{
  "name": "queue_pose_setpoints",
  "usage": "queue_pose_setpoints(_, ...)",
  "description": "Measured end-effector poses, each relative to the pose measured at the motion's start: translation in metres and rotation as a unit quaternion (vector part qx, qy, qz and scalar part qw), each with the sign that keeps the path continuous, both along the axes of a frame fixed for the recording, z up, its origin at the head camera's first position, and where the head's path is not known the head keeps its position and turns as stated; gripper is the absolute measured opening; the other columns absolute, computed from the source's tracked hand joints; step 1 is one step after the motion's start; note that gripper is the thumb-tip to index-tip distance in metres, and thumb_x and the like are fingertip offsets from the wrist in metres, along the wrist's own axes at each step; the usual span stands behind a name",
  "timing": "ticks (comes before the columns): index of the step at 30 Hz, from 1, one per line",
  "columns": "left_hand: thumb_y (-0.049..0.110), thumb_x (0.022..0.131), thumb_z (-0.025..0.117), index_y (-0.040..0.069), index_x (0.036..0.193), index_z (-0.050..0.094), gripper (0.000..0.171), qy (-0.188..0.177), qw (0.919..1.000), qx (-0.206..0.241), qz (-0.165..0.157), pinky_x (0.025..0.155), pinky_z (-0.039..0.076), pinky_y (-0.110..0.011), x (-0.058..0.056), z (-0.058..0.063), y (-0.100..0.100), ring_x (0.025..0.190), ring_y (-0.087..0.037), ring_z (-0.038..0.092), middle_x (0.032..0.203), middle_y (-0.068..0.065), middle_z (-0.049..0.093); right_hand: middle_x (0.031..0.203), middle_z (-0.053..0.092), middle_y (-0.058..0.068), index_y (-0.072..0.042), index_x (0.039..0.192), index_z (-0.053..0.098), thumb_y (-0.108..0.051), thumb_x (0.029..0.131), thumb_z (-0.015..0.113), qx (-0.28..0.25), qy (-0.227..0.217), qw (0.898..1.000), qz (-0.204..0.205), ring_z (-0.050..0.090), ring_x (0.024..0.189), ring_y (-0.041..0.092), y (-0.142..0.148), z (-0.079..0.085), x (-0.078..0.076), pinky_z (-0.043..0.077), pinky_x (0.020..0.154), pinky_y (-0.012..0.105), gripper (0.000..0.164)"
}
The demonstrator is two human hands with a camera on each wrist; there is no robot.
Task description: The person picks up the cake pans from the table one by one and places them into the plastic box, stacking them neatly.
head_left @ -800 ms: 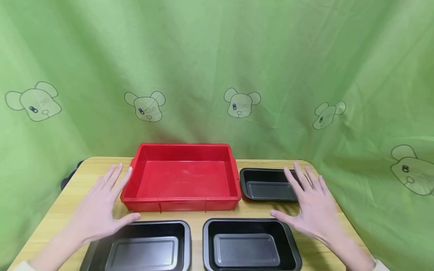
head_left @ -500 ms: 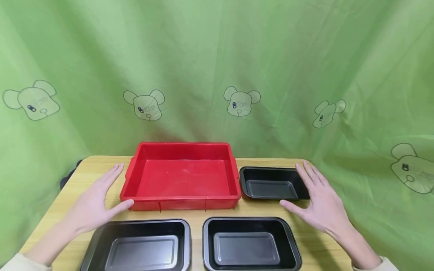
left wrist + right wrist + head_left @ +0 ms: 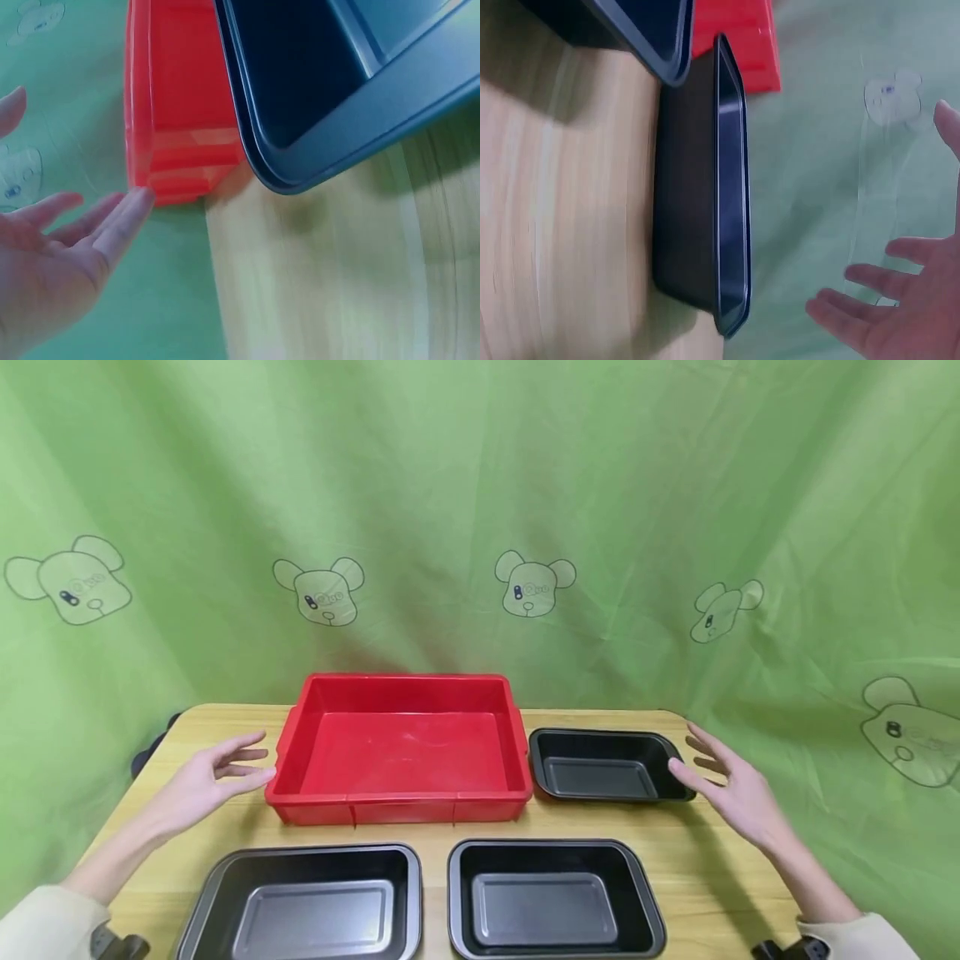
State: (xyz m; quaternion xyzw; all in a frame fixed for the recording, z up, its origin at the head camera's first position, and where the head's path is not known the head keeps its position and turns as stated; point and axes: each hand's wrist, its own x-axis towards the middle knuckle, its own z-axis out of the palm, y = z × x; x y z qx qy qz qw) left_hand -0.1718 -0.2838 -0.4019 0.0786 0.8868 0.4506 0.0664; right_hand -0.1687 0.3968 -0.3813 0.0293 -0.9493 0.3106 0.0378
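Observation:
My left hand (image 3: 198,785) hovers at the left side of a red plastic tray (image 3: 397,810), fingers loosely bent and thumb near its front left corner. Nothing is in that hand, and the left wrist view shows its palm turned up beside the tray. My right hand (image 3: 738,789) is raised by the right end of a small black loaf pan (image 3: 600,783), its fingers spread and holding nothing. Two more dark loaf pans sit in front: one at the left (image 3: 315,918), one at the right (image 3: 546,910).
All the containers stand on a light wooden table (image 3: 435,843). A green curtain (image 3: 427,510) printed with bear heads hangs behind and around it. A dark object (image 3: 153,747) shows past the table's left edge. Dark wrist devices (image 3: 795,950) sit at the sleeves.
Both hands have drawn outward, the left one to the left and the right one to the right, uncovering the small black pan. Their fingers have turned from spread flat to more relaxed.

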Motion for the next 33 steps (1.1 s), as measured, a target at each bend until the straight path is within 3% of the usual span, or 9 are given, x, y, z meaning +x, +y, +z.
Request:
queue_pose_setpoints(3, 0.023, 0.103, 0.067, -0.008, 0.16, 0.032, 0.074, -0.03, 0.9984, 0.046, -0.007, 0.087, 0.065, -0.025, -0.007, -0.003, -0.004, 0.116, -0.022, 0.074, 0.15, -0.038, 0.052, 0.161, 0.041, 0.034, -0.009, 0.169, 0.021, -0.039, 0.109, 0.056, -0.04, -0.018, 0.999, 0.004, 0.069, 0.125, 0.02, 0.013, -0.004, -0.005, 0.062, 0.096, 0.039, 0.075)
queue_pose_setpoints(6, 0.016, 0.103, 0.066, -0.012, 0.159, 0.03, 0.072, -0.047, 0.9947, 0.091, -0.013, 0.088, 0.067, -0.032, -0.013, -0.007, -0.008, 0.103, -0.003, 0.075, 0.147, -0.042, 0.051, 0.151, 0.058, 0.019, -0.001, 0.166, 0.023, -0.035, 0.11, 0.055, -0.088, -0.038, 0.995, 0.004, 0.06, 0.106, -0.016, 0.027, -0.01, -0.011, 0.058, 0.085, 0.014, 0.073)
queue_pose_setpoints(7, 0.015, 0.103, 0.066, -0.013, 0.159, 0.03, 0.072, -0.053, 0.9936, 0.1, -0.011, 0.088, 0.067, -0.032, -0.014, -0.009, -0.009, 0.101, 0.0, 0.075, 0.146, -0.042, 0.052, 0.143, 0.064, 0.008, 0.001, 0.166, 0.023, -0.034, 0.111, 0.054, -0.107, -0.047, 0.993, 0.004, 0.054, 0.103, -0.023, 0.031, -0.011, -0.013, 0.059, 0.086, 0.014, 0.072)
queue_pose_setpoints(10, 0.016, 0.103, 0.067, -0.013, 0.159, 0.029, 0.074, -0.067, 0.9907, 0.118, -0.006, 0.088, 0.067, -0.034, -0.018, -0.014, -0.011, 0.098, -0.003, 0.077, 0.142, -0.04, 0.056, 0.122, 0.059, -0.026, 0.003, 0.165, 0.021, -0.036, 0.111, 0.053, -0.138, -0.071, 0.988, -0.001, 0.059, 0.1, -0.018, 0.043, -0.015, -0.018, 0.062, 0.087, 0.018, 0.074)
queue_pose_setpoints(13, 0.02, 0.102, 0.069, -0.012, 0.16, 0.028, 0.077, -0.09, 0.9874, 0.13, 0.006, 0.089, 0.067, -0.034, -0.021, -0.018, -0.011, 0.098, -0.005, 0.077, 0.138, -0.032, 0.063, 0.115, 0.055, -0.036, 0.005, 0.165, 0.018, -0.037, 0.111, 0.052, -0.158, -0.096, 0.983, -0.004, 0.065, 0.1, -0.011, 0.054, -0.017, -0.022, 0.063, 0.089, 0.021, 0.076)
queue_pose_setpoints(22, 0.012, 0.1, 0.071, -0.016, 0.159, 0.024, 0.08, -0.133, 0.9737, 0.185, 0.004, 0.09, 0.067, -0.036, -0.028, -0.028, -0.013, 0.095, -0.006, 0.078, 0.108, 0.004, 0.08, 0.105, 0.064, -0.035, 0.004, 0.165, 0.017, -0.043, 0.108, 0.058, -0.185, -0.159, 0.969, -0.03, 0.073, 0.097, 0.0, 0.081, -0.029, -0.035, 0.064, 0.091, 0.027, 0.085)
queue_pose_setpoints(25, 0.01, 0.099, 0.071, -0.016, 0.158, 0.026, 0.079, -0.136, 0.9719, 0.192, 0.0, 0.089, 0.067, -0.034, -0.029, -0.031, -0.013, 0.095, -0.007, 0.078, 0.105, 0.008, 0.079, 0.109, 0.068, -0.03, 0.005, 0.165, 0.018, -0.044, 0.107, 0.06, -0.192, -0.174, 0.965, -0.035, 0.075, 0.099, 0.004, 0.088, -0.034, -0.04, 0.064, 0.092, 0.028, 0.086)
queue_pose_setpoints(30, 0.008, 0.098, 0.072, -0.015, 0.158, 0.027, 0.079, -0.142, 0.9705, 0.194, 0.004, 0.085, 0.067, -0.03, -0.03, -0.034, -0.013, 0.095, -0.006, 0.077, 0.103, 0.009, 0.079, 0.139, 0.069, 0.002, 0.004, 0.165, 0.019, -0.042, 0.107, 0.061, -0.213, -0.194, 0.957, -0.032, 0.075, 0.11, 0.016, 0.097, -0.044, -0.051, 0.064, 0.096, 0.031, 0.085)
queue_pose_setpoints(33, 0.008, 0.098, 0.072, -0.015, 0.159, 0.025, 0.08, -0.148, 0.9695, 0.196, 0.005, 0.085, 0.067, -0.03, -0.031, -0.035, -0.013, 0.094, -0.006, 0.077, 0.102, 0.009, 0.078, 0.132, 0.072, -0.001, 0.005, 0.165, 0.018, -0.038, 0.107, 0.062, -0.236, -0.204, 0.95, -0.026, 0.075, 0.112, 0.02, 0.1, -0.05, -0.056, 0.064, 0.098, 0.033, 0.085)
